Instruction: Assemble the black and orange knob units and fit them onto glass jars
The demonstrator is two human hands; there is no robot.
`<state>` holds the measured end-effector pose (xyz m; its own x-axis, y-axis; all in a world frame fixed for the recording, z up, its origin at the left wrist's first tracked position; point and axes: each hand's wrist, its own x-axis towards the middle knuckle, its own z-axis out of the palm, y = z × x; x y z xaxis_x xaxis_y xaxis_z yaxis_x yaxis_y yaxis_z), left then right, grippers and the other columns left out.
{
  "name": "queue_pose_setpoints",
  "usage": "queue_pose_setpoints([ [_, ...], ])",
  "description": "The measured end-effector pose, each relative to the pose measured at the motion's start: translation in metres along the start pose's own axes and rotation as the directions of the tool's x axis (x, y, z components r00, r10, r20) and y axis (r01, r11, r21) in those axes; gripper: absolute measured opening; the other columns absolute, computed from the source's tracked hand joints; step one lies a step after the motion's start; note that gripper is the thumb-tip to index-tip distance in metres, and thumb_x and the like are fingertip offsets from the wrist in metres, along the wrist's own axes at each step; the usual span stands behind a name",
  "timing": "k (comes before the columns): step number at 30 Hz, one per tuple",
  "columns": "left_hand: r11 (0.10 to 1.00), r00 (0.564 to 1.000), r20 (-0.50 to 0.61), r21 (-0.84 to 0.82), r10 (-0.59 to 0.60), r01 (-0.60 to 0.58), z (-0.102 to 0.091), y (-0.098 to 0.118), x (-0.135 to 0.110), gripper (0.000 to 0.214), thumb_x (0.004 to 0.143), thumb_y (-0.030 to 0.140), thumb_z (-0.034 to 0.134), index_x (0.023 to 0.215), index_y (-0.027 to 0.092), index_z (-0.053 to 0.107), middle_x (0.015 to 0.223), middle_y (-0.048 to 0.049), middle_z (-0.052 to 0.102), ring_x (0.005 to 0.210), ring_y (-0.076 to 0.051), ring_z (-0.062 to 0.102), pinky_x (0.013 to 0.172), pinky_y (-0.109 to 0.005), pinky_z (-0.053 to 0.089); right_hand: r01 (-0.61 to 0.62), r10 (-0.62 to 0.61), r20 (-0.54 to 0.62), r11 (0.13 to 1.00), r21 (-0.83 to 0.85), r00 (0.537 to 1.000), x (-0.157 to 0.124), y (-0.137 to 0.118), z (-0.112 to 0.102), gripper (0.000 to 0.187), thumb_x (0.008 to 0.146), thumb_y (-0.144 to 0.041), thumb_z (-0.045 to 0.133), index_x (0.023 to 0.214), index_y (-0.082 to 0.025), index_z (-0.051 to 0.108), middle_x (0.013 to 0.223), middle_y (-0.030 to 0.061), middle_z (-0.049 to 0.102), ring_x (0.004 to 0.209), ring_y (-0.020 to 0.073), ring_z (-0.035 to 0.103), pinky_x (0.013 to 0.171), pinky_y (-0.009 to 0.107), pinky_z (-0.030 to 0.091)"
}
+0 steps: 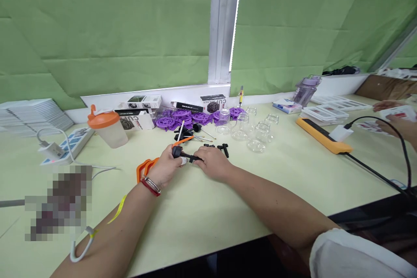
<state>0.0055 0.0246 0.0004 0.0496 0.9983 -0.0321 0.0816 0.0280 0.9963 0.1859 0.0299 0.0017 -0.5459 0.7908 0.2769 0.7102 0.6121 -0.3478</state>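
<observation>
The left hand [166,169] and the right hand [213,163] each pinched an end of one small black part [186,155], held between them. Just beyond the grip, loose black parts [223,147] and bare glass jars [257,132] waited, so much work seemed left.

Green fabric [97,30] hung across whole back of room, creased, in wide panels. White window post [221,21] set at centre; thin strip of daylight [235,17] seen along its right edge. White sill [100,99] run below fabric, along far edge of worktop [228,217]. Worktop pale yellow-green, matte, evenly lit, spread across full width. Dark gap seen under near edge at lower right.
</observation>
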Motion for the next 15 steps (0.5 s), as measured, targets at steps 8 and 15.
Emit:
queue_pose_setpoints([
  [8, 0.998, 1.0, 0.007, 0.058, 0.026, -0.026, 0.0018, 0.0021, -0.002, 0.035, 0.062, 0.015, 0.06, 0.095, 0.02, 0.049, 0.085, 0.0012, 0.054, 0.069, -0.012, 0.051, 0.065, -0.027, 0.042, 0.022, -0.021, -0.037, 0.999, 0.024, 0.999, -0.0001, -0.0008, 0.0022, 0.017, 0.088, -0.023, 0.056, 0.096, -0.014, 0.067, 0.092, 0.0072, 0.065, 0.088, 0.0177, 0.059, 0.076, 0.027, 0.04],
  [15, 0.962, 0.961, -0.065, -0.034, 0.269, -0.272, 0.0059, 0.0038, -0.0058, 0.053, 0.066, 0.011, 0.056, 0.112, 0.026, 0.034, 0.118, -0.0057, 0.052, 0.102, -0.019, 0.057, 0.076, -0.032, 0.048, 0.027, -0.005, -0.118, 0.983, 0.182, 0.993, 0.0, -0.0029, 0.0019, 0.013, 0.086, -0.022, 0.057, 0.09, -0.015, 0.067, 0.083, 0.0054, 0.063, 0.08, 0.016, 0.057, 0.073, 0.026, 0.04],
])
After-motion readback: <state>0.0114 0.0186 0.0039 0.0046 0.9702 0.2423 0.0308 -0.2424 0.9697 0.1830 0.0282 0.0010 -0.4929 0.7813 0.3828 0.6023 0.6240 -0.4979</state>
